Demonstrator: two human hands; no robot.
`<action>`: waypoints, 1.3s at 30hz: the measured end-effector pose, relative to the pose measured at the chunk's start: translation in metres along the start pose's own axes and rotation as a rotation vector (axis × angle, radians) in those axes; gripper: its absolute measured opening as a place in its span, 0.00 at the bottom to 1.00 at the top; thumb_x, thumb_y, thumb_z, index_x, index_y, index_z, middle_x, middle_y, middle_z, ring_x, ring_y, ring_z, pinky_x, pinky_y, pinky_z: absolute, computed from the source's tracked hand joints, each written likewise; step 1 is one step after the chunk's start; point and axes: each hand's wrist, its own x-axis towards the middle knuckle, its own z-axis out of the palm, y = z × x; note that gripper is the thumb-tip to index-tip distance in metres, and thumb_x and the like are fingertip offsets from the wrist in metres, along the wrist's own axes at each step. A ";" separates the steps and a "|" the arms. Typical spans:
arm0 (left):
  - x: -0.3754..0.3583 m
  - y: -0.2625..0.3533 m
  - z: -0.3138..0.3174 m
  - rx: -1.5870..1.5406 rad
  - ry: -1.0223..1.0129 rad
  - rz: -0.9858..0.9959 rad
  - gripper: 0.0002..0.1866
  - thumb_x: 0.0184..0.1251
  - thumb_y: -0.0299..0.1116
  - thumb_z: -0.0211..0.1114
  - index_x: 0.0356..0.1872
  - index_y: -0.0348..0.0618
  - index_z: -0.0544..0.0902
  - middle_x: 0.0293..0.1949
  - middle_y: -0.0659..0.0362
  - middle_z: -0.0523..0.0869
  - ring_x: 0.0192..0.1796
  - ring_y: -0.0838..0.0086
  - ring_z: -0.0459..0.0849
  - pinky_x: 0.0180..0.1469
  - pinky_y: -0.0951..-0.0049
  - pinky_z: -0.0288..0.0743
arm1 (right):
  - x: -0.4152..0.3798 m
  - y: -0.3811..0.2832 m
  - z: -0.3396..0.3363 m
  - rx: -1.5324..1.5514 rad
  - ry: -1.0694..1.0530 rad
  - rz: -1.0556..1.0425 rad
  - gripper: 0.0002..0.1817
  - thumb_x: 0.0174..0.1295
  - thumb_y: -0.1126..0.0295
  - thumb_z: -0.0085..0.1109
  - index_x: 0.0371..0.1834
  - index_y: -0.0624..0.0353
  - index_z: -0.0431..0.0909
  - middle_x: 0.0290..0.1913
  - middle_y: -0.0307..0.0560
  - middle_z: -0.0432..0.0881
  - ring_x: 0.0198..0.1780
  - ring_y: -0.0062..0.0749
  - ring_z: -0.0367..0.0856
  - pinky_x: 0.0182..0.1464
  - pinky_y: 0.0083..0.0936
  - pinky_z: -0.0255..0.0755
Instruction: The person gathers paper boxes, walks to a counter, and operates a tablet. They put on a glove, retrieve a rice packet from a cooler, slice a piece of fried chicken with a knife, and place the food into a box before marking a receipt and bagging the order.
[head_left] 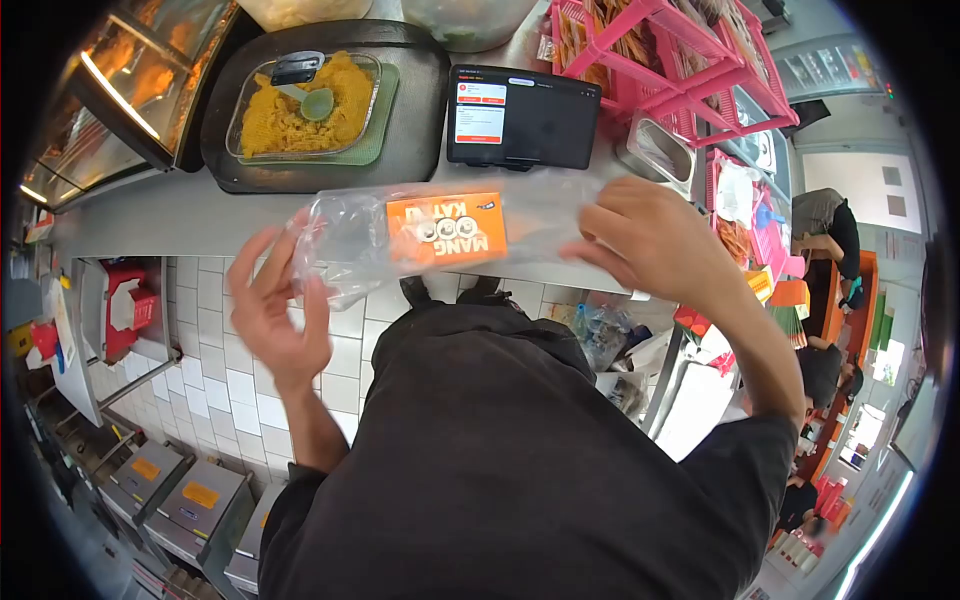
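Note:
A clear plastic bag (345, 225) stretches level between my two hands, at the counter's front edge. Inside it sits an orange box (447, 250) with white lettering, upside down from my view. My right hand (640, 240) has its thumb and fingers closed on the bag's right end, which is smeared by motion. At the bag's left end, my left hand (275, 310) has thumb and fingers spread apart, touching or close to the plastic. Whether its fingertips press on the bag is hard to see.
Behind the bag, a tablet (525, 118) stands beside a dark board (225, 100) bearing a container of yellow crumbly food (345, 95) with a scoop. Pink baskets (660, 75) and a metal tin (660, 150) are at right. A lit display case (130, 85) stands left. People (830, 235) are far right.

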 end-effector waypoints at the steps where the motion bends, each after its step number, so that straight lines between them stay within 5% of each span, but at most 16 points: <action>1: -0.005 -0.022 -0.026 -0.158 0.039 0.139 0.36 0.53 0.23 0.66 0.66 0.36 0.64 0.58 0.43 0.80 0.60 0.55 0.82 0.57 0.67 0.79 | -0.016 0.012 0.002 0.315 0.194 -0.117 0.19 0.56 0.62 0.68 0.47 0.60 0.81 0.41 0.51 0.84 0.50 0.45 0.82 0.55 0.38 0.73; 3: -0.006 -0.058 -0.042 -0.321 0.066 0.306 0.46 0.52 0.36 0.76 0.71 0.39 0.59 0.59 0.43 0.80 0.58 0.55 0.82 0.54 0.62 0.81 | -0.027 0.031 0.019 0.617 0.415 -0.227 0.29 0.49 0.67 0.72 0.57 0.61 0.77 0.53 0.56 0.82 0.60 0.49 0.79 0.65 0.40 0.69; 5: -0.015 -0.097 -0.032 0.550 -0.230 0.259 0.62 0.42 0.56 0.81 0.74 0.42 0.52 0.61 0.45 0.78 0.66 0.51 0.75 0.68 0.51 0.67 | -0.015 0.048 0.099 0.720 0.555 0.129 0.48 0.50 0.61 0.73 0.74 0.62 0.59 0.74 0.59 0.60 0.78 0.48 0.54 0.77 0.42 0.49; 7: 0.011 -0.155 0.041 0.249 -0.223 0.149 0.56 0.40 0.55 0.82 0.70 0.42 0.64 0.60 0.50 0.79 0.69 0.51 0.71 0.68 0.50 0.63 | 0.038 0.033 0.206 0.701 0.506 -0.017 0.62 0.41 0.67 0.73 0.80 0.59 0.42 0.80 0.56 0.45 0.82 0.48 0.38 0.79 0.45 0.36; 9: 0.040 -0.097 0.086 0.203 -0.569 0.247 0.42 0.42 0.49 0.81 0.60 0.42 0.76 0.59 0.53 0.80 0.66 0.50 0.71 0.68 0.48 0.61 | 0.118 -0.016 0.272 0.429 0.539 -0.016 0.65 0.43 0.38 0.72 0.79 0.60 0.46 0.81 0.60 0.40 0.82 0.54 0.30 0.78 0.50 0.22; 11: 0.028 -0.127 0.126 0.430 -0.742 0.479 0.29 0.44 0.42 0.80 0.50 0.43 0.83 0.56 0.56 0.82 0.63 0.53 0.75 0.66 0.50 0.64 | 0.139 -0.084 0.260 0.580 0.887 -0.267 0.53 0.50 0.41 0.66 0.76 0.58 0.57 0.79 0.57 0.50 0.81 0.51 0.36 0.78 0.50 0.22; 15: 0.009 -0.069 0.139 0.272 -0.958 0.636 0.33 0.44 0.34 0.75 0.57 0.41 0.78 0.53 0.49 0.80 0.60 0.53 0.73 0.65 0.58 0.61 | 0.143 -0.095 0.247 0.826 0.743 -0.224 0.48 0.51 0.43 0.65 0.73 0.55 0.62 0.76 0.56 0.54 0.81 0.52 0.38 0.78 0.51 0.24; 17: 0.015 -0.065 0.110 0.034 -0.448 0.398 0.38 0.46 0.40 0.73 0.63 0.42 0.73 0.56 0.48 0.78 0.61 0.56 0.73 0.66 0.59 0.60 | 0.144 -0.097 0.242 0.982 0.647 -0.172 0.44 0.52 0.44 0.64 0.71 0.54 0.65 0.75 0.56 0.56 0.80 0.52 0.40 0.78 0.52 0.25; 18: 0.016 -0.086 0.117 0.026 -0.465 0.398 0.38 0.46 0.40 0.73 0.63 0.42 0.73 0.56 0.48 0.78 0.61 0.56 0.73 0.66 0.59 0.60 | 0.144 -0.097 0.240 1.059 0.597 -0.137 0.43 0.52 0.45 0.64 0.70 0.53 0.66 0.74 0.55 0.58 0.80 0.52 0.41 0.78 0.52 0.26; 20: 0.004 -0.157 0.141 -0.719 -0.770 -0.219 0.37 0.55 0.42 0.67 0.67 0.41 0.69 0.61 0.51 0.75 0.65 0.59 0.72 0.71 0.58 0.57 | 0.143 -0.098 0.232 1.213 0.474 -0.093 0.39 0.52 0.46 0.63 0.68 0.52 0.69 0.72 0.55 0.60 0.79 0.53 0.43 0.78 0.53 0.27; 21: -0.011 -0.173 0.141 -0.718 -0.766 -0.219 0.37 0.55 0.42 0.67 0.67 0.41 0.69 0.61 0.51 0.75 0.65 0.59 0.72 0.71 0.58 0.57 | 0.140 -0.099 0.224 1.214 0.472 -0.096 0.39 0.52 0.46 0.63 0.68 0.52 0.69 0.72 0.55 0.60 0.79 0.53 0.43 0.78 0.53 0.27; 23: -0.025 -0.182 0.145 0.790 -0.602 0.536 0.29 0.65 0.41 0.59 0.66 0.40 0.69 0.59 0.55 0.73 0.63 0.65 0.72 0.73 0.63 0.54 | 0.136 -0.087 0.197 0.339 0.638 -0.104 0.33 0.50 0.50 0.63 0.61 0.48 0.73 0.66 0.52 0.65 0.76 0.52 0.48 0.77 0.55 0.31; 24: -0.022 -0.181 0.148 0.787 -0.595 0.543 0.29 0.65 0.41 0.59 0.66 0.40 0.69 0.59 0.55 0.73 0.63 0.65 0.72 0.73 0.63 0.54 | 0.130 -0.085 0.186 0.385 0.730 -0.123 0.31 0.48 0.54 0.64 0.58 0.47 0.74 0.68 0.51 0.65 0.77 0.54 0.47 0.76 0.57 0.34; 33: 0.015 -0.114 0.148 0.187 -0.412 -0.336 0.25 0.75 0.46 0.52 0.63 0.38 0.73 0.54 0.50 0.79 0.53 0.63 0.80 0.60 0.64 0.70 | 0.081 -0.088 0.211 0.690 0.815 -0.203 0.22 0.58 0.70 0.54 0.58 0.43 0.72 0.71 0.47 0.64 0.78 0.49 0.52 0.77 0.49 0.43; 36: 0.035 -0.107 0.119 -0.032 -0.329 -0.633 0.25 0.78 0.47 0.50 0.62 0.37 0.75 0.53 0.49 0.81 0.49 0.62 0.83 0.55 0.64 0.76 | 0.063 -0.062 0.206 0.188 0.815 -0.516 0.34 0.56 0.70 0.58 0.68 0.36 0.61 0.77 0.38 0.58 0.79 0.34 0.54 0.78 0.44 0.45; 39: 0.027 -0.077 0.111 -0.268 -0.405 -0.774 0.31 0.77 0.53 0.50 0.63 0.33 0.75 0.53 0.49 0.83 0.49 0.63 0.84 0.56 0.67 0.75 | 0.075 -0.041 0.151 -0.141 0.871 -0.540 0.40 0.52 0.69 0.66 0.70 0.37 0.58 0.76 0.40 0.59 0.78 0.39 0.55 0.78 0.48 0.45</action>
